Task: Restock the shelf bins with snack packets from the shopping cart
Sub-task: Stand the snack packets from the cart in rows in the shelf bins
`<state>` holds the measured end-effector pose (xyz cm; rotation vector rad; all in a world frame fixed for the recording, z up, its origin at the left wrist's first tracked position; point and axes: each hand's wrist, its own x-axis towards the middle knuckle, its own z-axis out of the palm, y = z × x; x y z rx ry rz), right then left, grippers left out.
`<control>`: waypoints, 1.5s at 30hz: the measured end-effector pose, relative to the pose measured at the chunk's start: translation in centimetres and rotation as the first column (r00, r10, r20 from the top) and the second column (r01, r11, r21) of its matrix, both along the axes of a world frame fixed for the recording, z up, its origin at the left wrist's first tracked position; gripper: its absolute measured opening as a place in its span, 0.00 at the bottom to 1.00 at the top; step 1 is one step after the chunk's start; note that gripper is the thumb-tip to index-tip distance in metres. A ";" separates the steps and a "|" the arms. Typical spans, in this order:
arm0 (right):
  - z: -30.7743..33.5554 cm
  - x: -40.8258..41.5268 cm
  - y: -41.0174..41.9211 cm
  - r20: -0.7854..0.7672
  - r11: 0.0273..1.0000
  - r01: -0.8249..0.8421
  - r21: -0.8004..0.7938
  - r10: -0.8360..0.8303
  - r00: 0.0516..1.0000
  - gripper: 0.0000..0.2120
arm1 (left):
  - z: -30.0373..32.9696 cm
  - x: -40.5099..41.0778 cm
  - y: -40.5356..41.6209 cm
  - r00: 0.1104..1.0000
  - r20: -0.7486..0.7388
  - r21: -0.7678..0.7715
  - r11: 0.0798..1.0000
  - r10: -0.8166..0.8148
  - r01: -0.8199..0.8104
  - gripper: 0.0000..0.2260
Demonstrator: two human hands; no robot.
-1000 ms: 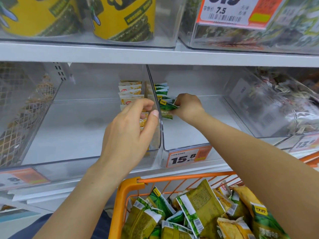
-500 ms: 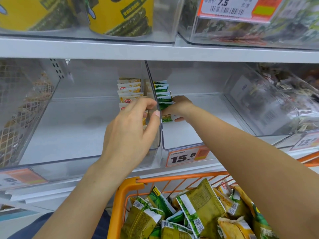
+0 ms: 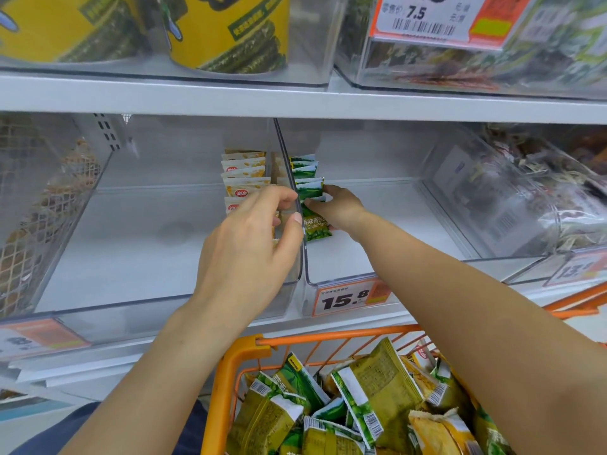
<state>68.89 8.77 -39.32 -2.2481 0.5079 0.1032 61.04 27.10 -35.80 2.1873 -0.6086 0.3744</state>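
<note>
Two clear shelf bins stand side by side. In the left bin (image 3: pixel 164 303) a row of yellow-and-white packets (image 3: pixel 244 172) stands against the divider. My left hand (image 3: pixel 249 244) reaches in there, its fingers and thumb curled round the front yellow packet, which is mostly hidden. In the right bin (image 3: pixel 345 277) a row of green packets (image 3: pixel 303 169) stands along the same divider. My right hand (image 3: pixel 341 208) grips the front green garlic-flavour packet (image 3: pixel 316 228) at the row's near end. Below, the orange shopping cart (image 3: pixel 230 362) holds several green and yellow packets (image 3: pixel 377 382).
A price tag reading 15.8 (image 3: pixel 348 298) hangs on the right bin's front. Yellow tubs (image 3: pixel 226 31) fill the upper shelf. A full clear bin (image 3: pixel 525 198) stands to the right and a mesh-patterned one (image 3: pixel 29 208) to the left.
My right hand has shifted a little left, bringing the green packet up against the row by the divider. My left hand has stayed at the yellow packets.
</note>
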 end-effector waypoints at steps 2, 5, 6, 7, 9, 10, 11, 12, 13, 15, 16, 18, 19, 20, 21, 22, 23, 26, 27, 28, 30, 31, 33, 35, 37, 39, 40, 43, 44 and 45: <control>0.3 -0.2 0.0 -0.040 0.999 0.009 0.032 -0.008 0.999 0.31 | 0.0 0.0 0.2 1.000 0.000 -0.001 1.000 -0.009 0.009 0.14; 1.4 -1.4 -0.3 -0.077 0.999 -0.025 -0.045 0.021 0.997 0.34 | -0.1 -0.1 0.2 1.000 0.000 0.007 1.000 -0.019 0.019 0.14; 2.2 -2.1 -0.5 -0.058 0.997 -0.034 -0.071 0.030 0.998 0.33 | 0.0 -0.3 0.2 1.000 0.000 0.007 1.000 -0.021 0.021 0.15; 3.2 -3.0 -0.6 -0.034 0.996 -0.036 -0.076 0.033 0.999 0.32 | 0.1 -0.4 0.3 1.000 0.009 0.006 1.000 -0.021 0.021 0.15; 5.4 -5.6 -0.8 0.039 0.999 -0.030 -0.043 0.031 0.999 0.26 | 0.3 -0.9 0.4 0.999 0.043 0.004 1.000 -0.026 0.026 0.15; 6.5 -7.3 -0.8 0.090 0.998 -0.034 -0.043 0.038 0.995 0.23 | 0.4 -1.3 0.5 0.998 0.060 0.005 0.999 -0.034 0.034 0.14; 7.6 -9.2 -0.9 0.138 0.996 -0.044 -0.076 0.054 0.989 0.19 | 0.5 -1.9 0.5 0.996 0.078 0.014 0.999 -0.046 0.045 0.14; 8.7 -11.3 -0.9 0.180 0.991 -0.052 -0.123 0.074 0.981 0.16 | 0.5 -2.6 0.6 0.993 0.094 0.028 0.998 -0.065 0.062 0.13; 9.7 -13.5 -0.9 0.207 0.984 -0.059 -0.170 0.094 0.974 0.13 | 0.5 -3.5 0.6 0.989 0.112 0.044 0.995 -0.092 0.088 0.12; 11.2 -17.8 -1.1 0.194 0.965 -0.073 -0.253 0.125 0.973 0.08 | 0.4 -5.3 0.3 0.973 0.147 0.085 0.982 -0.179 0.168 0.12; 11.6 -19.8 -1.2 0.153 0.951 -0.087 -0.296 0.137 0.979 0.07 | 0.4 -6.2 0.1 0.958 0.159 0.111 0.968 -0.240 0.225 0.13; 11.6 -22.8 -1.3 0.003 0.917 -0.133 -0.375 0.145 0.989 0.07 | 0.1 -7.5 -0.3 0.911 0.168 0.178 0.920 -0.377 0.348 0.13; 11.1 -23.8 -1.4 -0.084 0.893 -0.170 -0.416 0.149 0.985 0.08 | 0.0 -7.9 -0.4 0.883 0.161 0.230 0.887 -0.441 0.401 0.12; 10.3 -24.5 -1.3 -0.160 0.863 -0.212 -0.459 0.155 0.975 0.09 | -0.1 -8.3 -0.5 0.857 0.129 0.296 0.844 -0.499 0.448 0.12; 9.4 -24.9 -1.0 -0.214 0.835 -0.252 -0.489 0.165 0.963 0.10 | -0.2 -8.7 -0.7 0.837 0.067 0.373 0.791 -0.544 0.484 0.12; 8.5 -25.2 -0.7 -0.246 0.824 -0.282 -0.492 0.180 0.953 0.13 | -0.4 -9.1 -0.8 0.825 -0.017 0.456 0.730 -0.566 0.510 0.12; 7.4 -25.3 -0.3 -0.269 0.825 -0.303 -0.477 0.191 0.944 0.16 | -0.8 -9.5 -1.0 0.816 -0.095 0.519 0.671 -0.570 0.529 0.12; 4.3 -25.3 1.0 -0.324 0.781 -0.343 -0.522 0.190 0.927 0.23 | -1.7 -10.0 -1.3 0.810 -0.232 0.612 0.566 -0.539 0.552 0.19; 3.5 -25.3 1.3 -0.320 0.752 -0.344 -0.562 0.185 0.929 0.22 | -1.7 -10.0 -1.3 0.806 -0.249 0.605 0.564 -0.537 0.562 0.21; 3.1 -25.2 1.6 -0.303 0.743 -0.329 -0.583 0.176 0.936 0.21 | -1.7 -9.9 -1.2 0.803 -0.260 0.590 0.570 -0.535 0.571 0.22; 3.4 -25.1 1.7 -0.241 0.800 -0.252 -0.545 0.138 0.961 0.15 | -1.1 -9.8 -0.9 0.798 -0.271 0.570 0.578 -0.539 0.584 0.25; 3.8 -25.1 1.6 -0.206 0.843 -0.208 -0.496 0.119 0.971 0.12 | -0.8 -9.9 -0.7 0.794 -0.266 0.562 0.581 -0.547 0.589 0.26; 4.9 -25.1 1.2 -0.127 0.916 -0.129 -0.379 0.086 0.988 0.10 | -0.1 -10.2 -0.6 0.787 -0.262 0.511 0.611 -0.559 0.604 0.27; 5.8 -25.2 1.0 -0.020 0.992 -0.002 -0.125 -0.001 1.000 0.13 | 0.5 -10.6 -0.6 0.774 -0.310 0.430 0.645 -0.552 0.632 0.29; 6.4 -25.4 1.1 0.045 0.967 0.107 0.231 -0.121 0.992 0.12 | 0.8 -10.9 -0.7 0.745 -0.389 0.312 0.683 -0.542 0.660 0.31; 6.9 -25.5 1.2 0.051 0.852 0.135 0.506 -0.186 0.981 0.09 | 0.8 -10.8 -0.8 0.744 -0.400 0.199 0.742 -0.535 0.640 0.28; 7.1 -25.4 1.3 0.061 0.779 0.132 0.613 -0.214 0.975 0.08 | 0.6 -10.5 -0.8 0.746 -0.394 0.130 0.771 -0.537 0.624 0.23; 7.4 -25.3 1.0 0.118 0.699 0.139 0.701 -0.306 0.945 0.10 | 0.8 -9.8 -0.8 0.642 -0.496 -0.169 0.791 -0.584 0.588 0.08; 7.4 -25.3 1.0 0.142 0.734 0.153 0.662 -0.323 0.936 0.09 | 1.1 -9.8 -0.8 0.589 -0.540 -0.274 0.788 -0.601 0.552 0.07; 7.3 -25.4 0.9 0.161 0.773 0.162 0.613 -0.323 0.933 0.09 | 1.3 -9.8 -0.7 0.546 -0.573 -0.360 0.786 -0.611 0.503 0.06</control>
